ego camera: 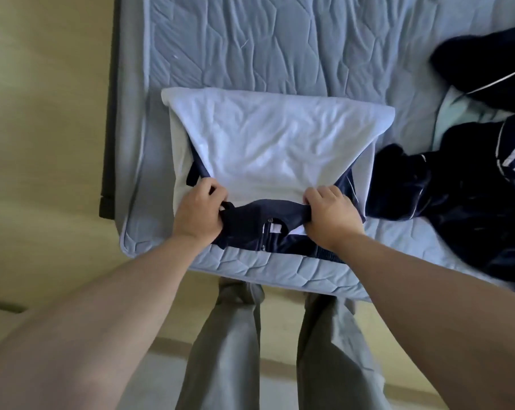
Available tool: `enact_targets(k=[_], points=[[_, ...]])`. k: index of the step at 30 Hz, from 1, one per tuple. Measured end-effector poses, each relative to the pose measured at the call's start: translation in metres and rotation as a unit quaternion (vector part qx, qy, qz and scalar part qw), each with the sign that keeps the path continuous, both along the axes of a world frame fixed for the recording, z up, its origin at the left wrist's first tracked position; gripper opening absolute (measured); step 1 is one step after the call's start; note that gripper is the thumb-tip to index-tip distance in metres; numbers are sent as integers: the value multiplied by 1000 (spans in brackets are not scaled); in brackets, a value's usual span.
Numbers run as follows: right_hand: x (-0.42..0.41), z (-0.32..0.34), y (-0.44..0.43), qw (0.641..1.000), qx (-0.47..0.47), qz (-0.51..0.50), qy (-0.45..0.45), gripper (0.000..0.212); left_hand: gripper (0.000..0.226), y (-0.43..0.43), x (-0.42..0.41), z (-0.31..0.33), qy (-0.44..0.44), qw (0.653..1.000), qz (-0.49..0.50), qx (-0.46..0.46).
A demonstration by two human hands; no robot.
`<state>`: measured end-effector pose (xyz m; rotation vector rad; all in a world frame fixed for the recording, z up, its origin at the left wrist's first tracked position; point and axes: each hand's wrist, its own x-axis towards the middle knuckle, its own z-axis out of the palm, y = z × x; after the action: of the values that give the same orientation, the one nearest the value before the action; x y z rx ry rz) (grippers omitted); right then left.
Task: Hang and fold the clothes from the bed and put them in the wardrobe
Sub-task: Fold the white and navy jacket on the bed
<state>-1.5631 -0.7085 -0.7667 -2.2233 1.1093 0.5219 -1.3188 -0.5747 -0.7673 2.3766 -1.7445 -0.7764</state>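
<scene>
Head view: a white-and-navy garment [274, 137] is laid at frame centre on the bed [250, 45]. Its navy near edge is gripped in the curled fingers of the left hand [198, 211] and the right hand [330, 216]. Folding is judged part done. A dark pile [463, 208] at right is unsorted, and no wardrobe is shown.

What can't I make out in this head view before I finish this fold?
Dark clothes pile: head view, cut off by the right edge; pieces cannot be counted.
White and navy garment: folded white panel hides its lower layers.
Left hand and right hand: fingertips buried in the navy fabric they grip.
Pale green cloth: mostly under the dark pile.
Wardrobe: outside the frame.
</scene>
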Motion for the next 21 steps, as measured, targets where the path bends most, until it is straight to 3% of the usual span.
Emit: enact_targets(k=[6,9,12,14,17,21], points=[[-11,-6,30,997,-36,73,-16,38,10,20,-2,-4,-73,993,-64,60],[-18,-7,39,974,-93,208,16,49,36,29,-3,-4,-172,969,-134,117],[-24,-9,49,948,-94,293,80,60,56,40,-14,-1,-233,952,-182,84],[-24,-8,58,946,-86,294,104,62,67,47,-21,-2,-226,942,-245,42],[-18,-4,68,950,-72,276,127,65,78,51,-25,-11,-197,916,-334,101],[-4,-3,71,966,-24,214,146,58,80,41,-33,-19,-189,910,-294,222]])
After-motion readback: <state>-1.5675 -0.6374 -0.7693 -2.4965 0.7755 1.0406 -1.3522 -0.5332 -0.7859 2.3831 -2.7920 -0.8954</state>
